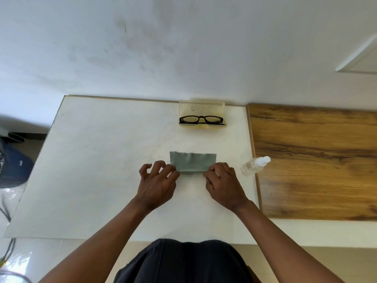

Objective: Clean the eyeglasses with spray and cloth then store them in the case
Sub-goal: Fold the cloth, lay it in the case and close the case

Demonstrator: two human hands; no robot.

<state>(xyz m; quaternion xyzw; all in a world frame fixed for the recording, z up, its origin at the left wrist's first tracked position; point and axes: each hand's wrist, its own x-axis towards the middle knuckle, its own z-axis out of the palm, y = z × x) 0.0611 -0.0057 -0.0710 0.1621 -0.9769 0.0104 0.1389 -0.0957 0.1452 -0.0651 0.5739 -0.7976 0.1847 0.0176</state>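
Note:
Black-framed eyeglasses (201, 119) lie in the open yellowish clear case (202, 108) at the far edge of the white table (98, 156). A grey-green cleaning cloth (192, 161), folded into a strip, lies flat in the middle of the table. My left hand (156, 183) pinches the cloth's near-left corner, with the other fingers spread and curled. My right hand (221, 183) pinches its near-right corner. A small clear spray bottle (255, 165) with a white cap lies on its side to the right of the cloth.
A wood-grain board (318, 160) adjoins the table on the right, and the bottle rests at the seam. A white wall rises behind the table. A dark blue bag (14, 166) and cables sit on the floor to the left.

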